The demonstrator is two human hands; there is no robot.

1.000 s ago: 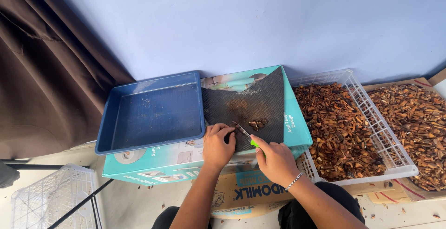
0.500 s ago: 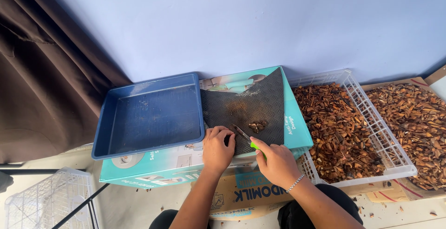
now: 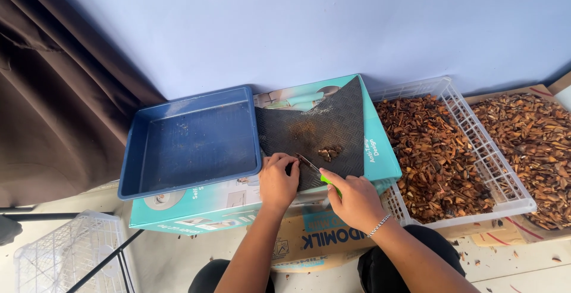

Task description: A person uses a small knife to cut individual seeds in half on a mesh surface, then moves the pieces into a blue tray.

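Right hand (image 3: pixel 355 198) closed around a green-handled knife (image 3: pixel 314 170), blade running up and to the left toward the fingertips of the left hand (image 3: pixel 278 180), long axis slanting from the near edge of the black ribbed mat (image 3: pixel 321 123) toward its middle. Left hand curled, fingers pinched on something small and brown at the blade's tip, too small to name surely; left hand touching the piece, right hand just behind it on the handle. Small heap of brown cut bits (image 3: pixel 330 151) just beyond the blade, further onto the mat. Mat laid over the right half of a turquoise printed carton (image 3: pixel 375 144), lying flat and serving as the work surface; blue plastic tray (image 3: pixel 190 141) on its left half, touching the mat's left edge. Second carton of brown card with blue lettering (image 3: pixel 312 242) beneath, at the near edge. White lattice crate (image 3: pixel 476 132) of brown dried pieces just right of the turquoise carton.
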